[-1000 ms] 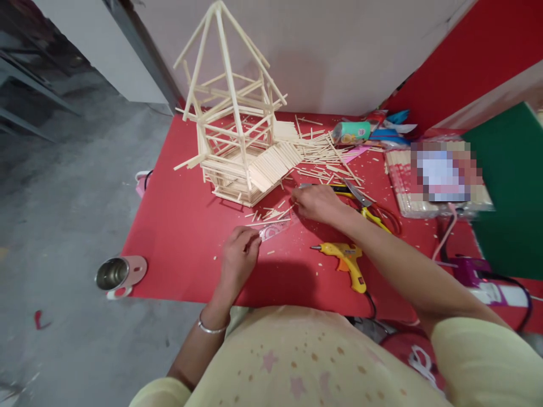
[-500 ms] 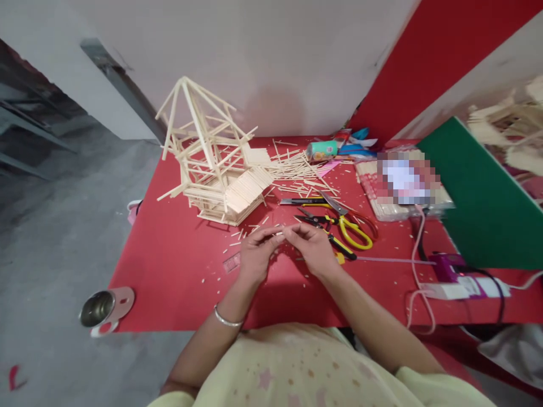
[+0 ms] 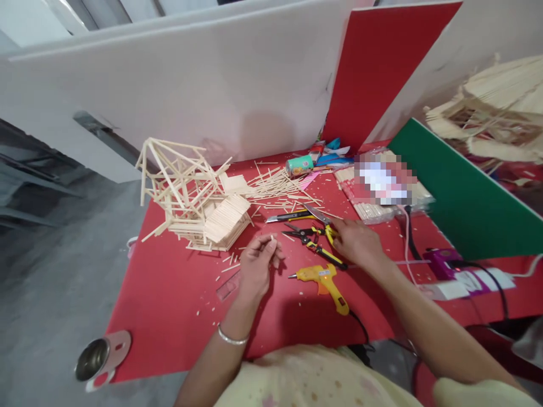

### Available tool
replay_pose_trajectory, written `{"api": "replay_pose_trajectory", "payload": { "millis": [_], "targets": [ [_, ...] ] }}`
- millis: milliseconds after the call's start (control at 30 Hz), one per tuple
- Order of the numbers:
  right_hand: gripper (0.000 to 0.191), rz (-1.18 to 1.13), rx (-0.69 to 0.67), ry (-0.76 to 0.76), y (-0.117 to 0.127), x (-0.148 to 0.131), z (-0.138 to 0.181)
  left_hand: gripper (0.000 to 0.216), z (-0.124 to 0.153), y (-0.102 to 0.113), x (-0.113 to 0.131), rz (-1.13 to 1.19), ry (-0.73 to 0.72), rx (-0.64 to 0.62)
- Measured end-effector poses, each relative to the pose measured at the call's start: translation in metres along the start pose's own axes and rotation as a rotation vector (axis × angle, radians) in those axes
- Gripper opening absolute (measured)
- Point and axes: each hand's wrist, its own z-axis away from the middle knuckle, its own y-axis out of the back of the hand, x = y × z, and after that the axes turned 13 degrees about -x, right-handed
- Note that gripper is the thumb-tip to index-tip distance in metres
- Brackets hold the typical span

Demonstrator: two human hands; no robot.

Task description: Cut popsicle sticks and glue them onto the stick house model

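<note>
My left hand (image 3: 257,263) pinches a short piece of wooden stick (image 3: 272,238) between thumb and fingertips, over the red table. My right hand (image 3: 358,240) reaches over the yellow-handled scissors (image 3: 316,213), its fingers closed around the handle and hiding most of it. Just left of that hand lie black-and-yellow pruning shears (image 3: 311,240) and a utility knife (image 3: 288,216). A yellow hot glue gun (image 3: 320,275) rests in front of me, nozzle pointing left. Beyond my left hand stands a house-like frame of wooden sticks (image 3: 190,198) with slatted panels.
Loose sticks (image 3: 275,186) lie behind the tools, near a green can (image 3: 299,165). A phone with a blurred screen (image 3: 384,181) sits on packaged sticks. A green board (image 3: 462,198) leans at right, beside a power strip (image 3: 466,288). A mug (image 3: 102,359) stands at the front left corner.
My hands have parted. The right one has moved right onto the scissors, while the left keeps the stick piece. My view has shifted, and the glue gun now shows.
</note>
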Motion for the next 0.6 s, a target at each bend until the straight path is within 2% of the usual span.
{"api": "replay_pose_trajectory", "payload": {
  "millis": [100, 167, 267, 467, 600],
  "targets": [
    [0.039, 0.033, -0.006, -0.037, -0.004, 0.006, -0.004, 0.03, -0.004, -0.002, -0.002, -0.012, 0.014, 0.004],
    [0.042, 0.041, -0.057, -0.081, -0.005, 0.009, -0.006, 0.03, -0.006, -0.003, -0.003, -0.032, 0.016, 0.005],
    [0.047, 0.033, -0.106, -0.06, -0.008, 0.015, -0.008, 0.028, -0.009, -0.003, -0.002, -0.067, 0.016, -0.004],
    [0.058, -0.01, 0.158, 0.023, -0.01, 0.025, -0.003, 0.03, -0.015, -0.003, 0.003, -0.036, 0.057, -0.043],
    [0.062, -0.075, 0.198, 0.089, -0.017, 0.027, -0.007, 0.034, -0.017, 0.0, 0.01, 0.133, 0.2, -0.032]
  ]
}}
